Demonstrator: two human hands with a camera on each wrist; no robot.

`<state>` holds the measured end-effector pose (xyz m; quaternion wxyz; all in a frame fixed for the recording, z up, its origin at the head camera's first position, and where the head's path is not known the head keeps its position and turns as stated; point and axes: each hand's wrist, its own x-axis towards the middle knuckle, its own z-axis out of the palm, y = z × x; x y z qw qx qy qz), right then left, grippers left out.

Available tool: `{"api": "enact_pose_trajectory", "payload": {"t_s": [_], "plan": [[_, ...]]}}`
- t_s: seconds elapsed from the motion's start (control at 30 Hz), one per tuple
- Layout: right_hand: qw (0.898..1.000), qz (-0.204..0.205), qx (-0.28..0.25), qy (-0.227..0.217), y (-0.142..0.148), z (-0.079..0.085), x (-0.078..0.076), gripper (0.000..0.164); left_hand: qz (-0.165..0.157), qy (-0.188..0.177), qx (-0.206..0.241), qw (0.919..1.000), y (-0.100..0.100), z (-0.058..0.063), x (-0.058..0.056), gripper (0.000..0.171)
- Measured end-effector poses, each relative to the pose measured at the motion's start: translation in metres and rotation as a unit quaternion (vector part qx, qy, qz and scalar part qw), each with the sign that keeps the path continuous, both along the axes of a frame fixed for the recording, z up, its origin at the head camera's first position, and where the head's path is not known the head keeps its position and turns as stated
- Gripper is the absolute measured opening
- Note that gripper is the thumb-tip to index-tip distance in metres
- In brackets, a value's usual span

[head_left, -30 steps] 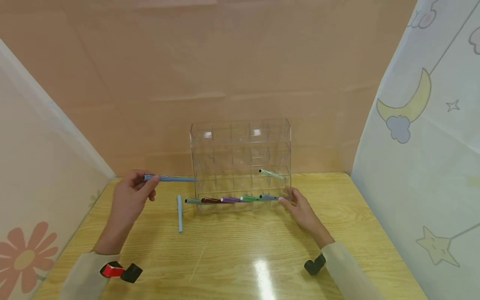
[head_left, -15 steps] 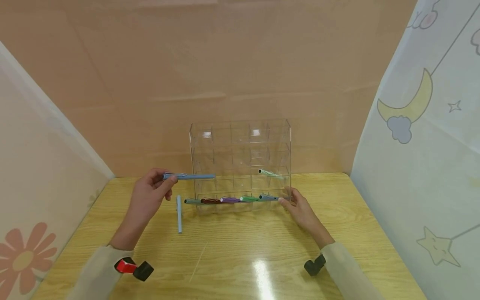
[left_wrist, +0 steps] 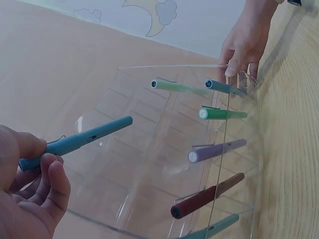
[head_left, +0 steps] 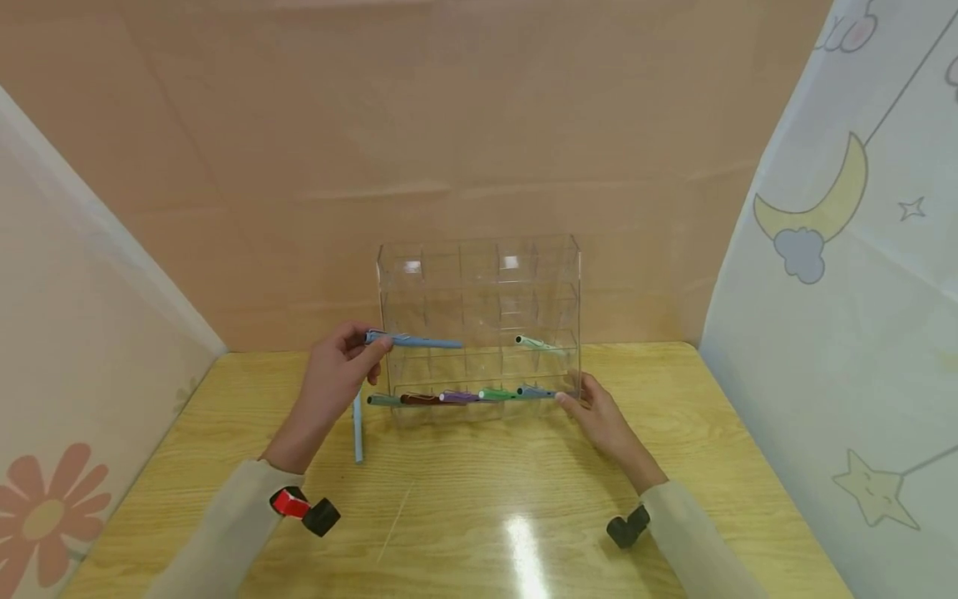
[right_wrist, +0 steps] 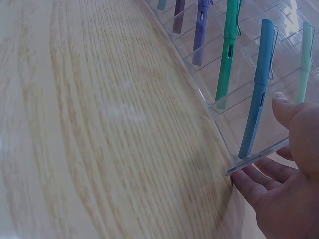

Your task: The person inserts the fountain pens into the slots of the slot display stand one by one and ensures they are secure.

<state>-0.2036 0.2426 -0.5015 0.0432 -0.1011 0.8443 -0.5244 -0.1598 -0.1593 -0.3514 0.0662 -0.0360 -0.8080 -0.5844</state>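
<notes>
My left hand [head_left: 333, 374] pinches a blue capped pen [head_left: 422, 341] by its clip end, thumb against fingers. In the head view this pen lies sideways before the left part of a clear compartment rack [head_left: 579, 283]; the left wrist view shows its free end [left_wrist: 124, 121] pointing toward the rack. My right hand [head_left: 606, 423] grips the rack's lower right side, thumb in front and fingers behind. Along the bottom row rest a grey-green pen [head_left: 384, 400], a dark red pen [head_left: 419, 399], a purple pen [head_left: 456, 397], a green pen [head_left: 496, 394] and a blue-grey pen [head_left: 535, 392].
A pale green pen [head_left: 537, 344] sits one row higher at the right. On the wooden table [head_left: 464, 507], a light blue pen [head_left: 358, 437] lies left of the rack, partly hidden by my left hand. Patterned cloth walls [head_left: 808, 358] stand on both sides.
My left hand has carried the blue pen rightward and slightly up, from left of the rack to in front of its left columns. The right hand and the rack have stayed put.
</notes>
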Motion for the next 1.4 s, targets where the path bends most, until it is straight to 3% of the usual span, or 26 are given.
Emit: {"api": "enact_pose_trajectory", "payload": {"t_s": [0.43,0.83,1.4], "plan": [[1.000,-0.002,0.000,-0.003,0.000,0.001,0.001,0.071,-0.035,-0.024,-0.001,0.9991,0.025,-0.006,-0.020,0.031],[1.000,-0.003,-0.005,-0.005,-0.001,0.003,0.002,0.070,-0.043,-0.026,-0.009,0.9987,0.045,-0.015,-0.034,0.028],[1.000,0.000,-0.004,-0.003,-0.001,0.002,0.002,0.072,-0.064,-0.016,-0.102,0.9926,0.073,-0.013,-0.041,0.026]]}}
